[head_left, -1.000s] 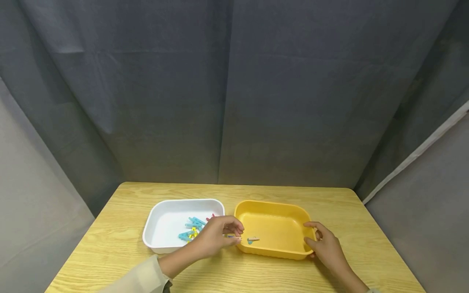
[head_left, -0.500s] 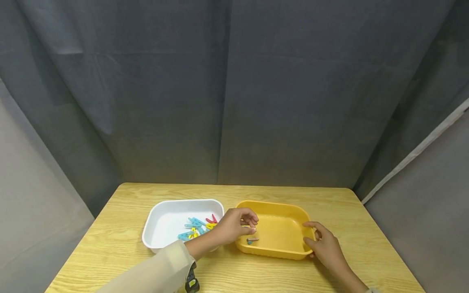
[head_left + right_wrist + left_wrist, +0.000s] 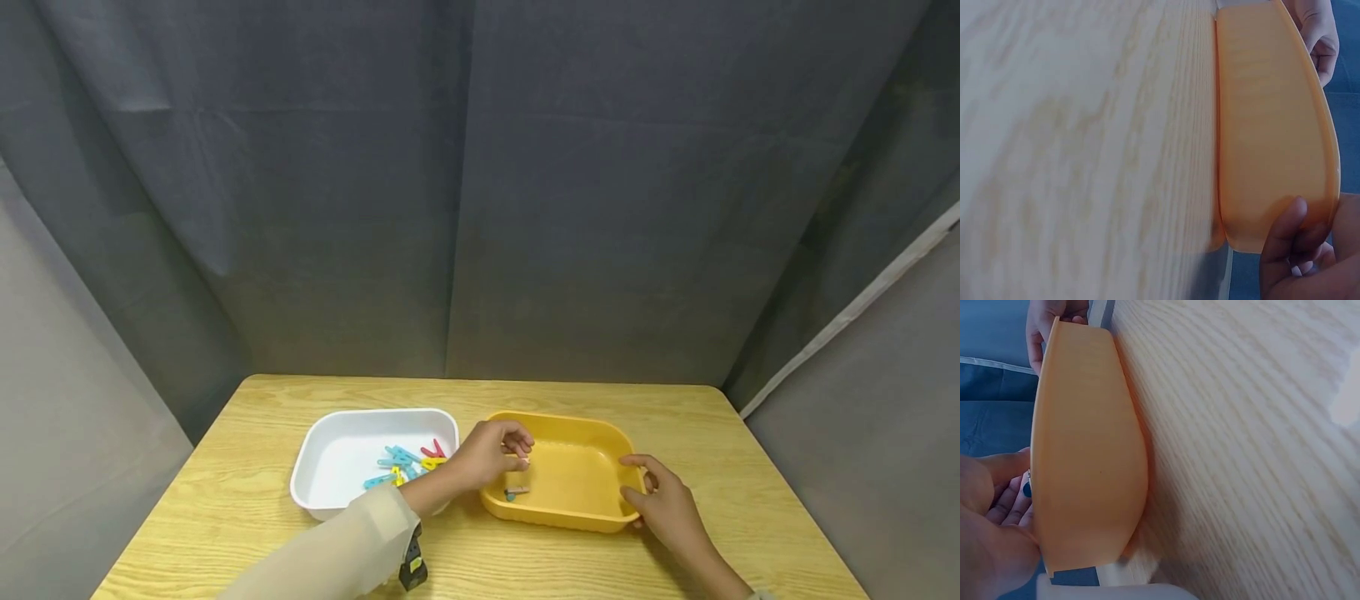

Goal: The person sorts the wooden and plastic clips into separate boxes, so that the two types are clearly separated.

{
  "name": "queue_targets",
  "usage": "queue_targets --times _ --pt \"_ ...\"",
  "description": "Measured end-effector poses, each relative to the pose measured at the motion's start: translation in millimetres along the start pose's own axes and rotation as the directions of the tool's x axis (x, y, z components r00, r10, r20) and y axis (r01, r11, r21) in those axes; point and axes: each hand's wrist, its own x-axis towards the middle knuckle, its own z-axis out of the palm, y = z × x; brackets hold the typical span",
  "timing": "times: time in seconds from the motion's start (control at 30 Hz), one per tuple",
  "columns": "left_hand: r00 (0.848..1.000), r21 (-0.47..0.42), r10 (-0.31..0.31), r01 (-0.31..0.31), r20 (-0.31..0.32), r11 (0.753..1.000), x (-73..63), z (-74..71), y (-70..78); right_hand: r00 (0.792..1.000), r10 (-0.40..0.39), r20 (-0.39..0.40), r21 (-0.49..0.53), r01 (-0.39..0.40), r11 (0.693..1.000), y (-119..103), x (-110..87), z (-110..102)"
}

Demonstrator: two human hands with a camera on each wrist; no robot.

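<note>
My left hand (image 3: pixel 491 454) is over the left part of the yellow tub (image 3: pixel 577 479), pinching a small clothespin that its fingers mostly hide. A dark blue round bit of that clothespin (image 3: pixel 1027 489) shows beside the rim in the left wrist view. On the tub's floor, near its front left corner, lies a small wooden clothespin (image 3: pixel 517 491) with a blue-green round piece. My right hand (image 3: pixel 663 500) grips the tub's right end, thumb on one side of the wall and fingers on the other.
Left of the tub stands a white tray (image 3: pixel 330 454) with several plastic clothespins (image 3: pixel 401 458) in blue, yellow and red. Both containers rest on a wood-grain table (image 3: pixel 465 567). Grey curtains (image 3: pixel 450 208) hang behind and at the sides.
My left hand has moved right and slightly away from me, from the gap between the containers to over the tub, carrying the clothespin. The right hand keeps its grip on the tub.
</note>
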Motion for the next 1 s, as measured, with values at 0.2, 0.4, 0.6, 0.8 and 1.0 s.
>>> queue_targets --times 0.2,0.4,0.6,0.8,1.0 --pt "1.000 0.023 0.003 -0.003 0.004 1.000 1.6 0.4 -1.4 1.000 0.004 0.003 0.010 -0.004 1.000 1.2 0.3 0.6" --pt "0.999 0.107 0.020 -0.024 0.036 0.994 1.8 2.9 -0.4 1.000 0.015 0.002 0.001 -0.015 1.000 -2.7 -0.4 -0.3" --pt "0.997 0.217 0.043 -0.058 0.072 0.974 0.4 5.1 1.2 1.000 0.017 -0.003 -0.004 -0.017 1.000 -4.2 -1.0 -0.4" --pt "0.997 0.209 0.023 -0.037 0.070 0.977 -1.1 4.1 1.9 1.000 0.020 -0.001 -0.001 -0.020 1.000 -3.7 -1.4 -0.6" --pt "0.998 0.195 0.007 -0.019 0.059 0.981 0.2 3.5 2.3 1.000 0.008 -0.002 -0.004 -0.008 1.000 -3.5 -1.0 -0.9"
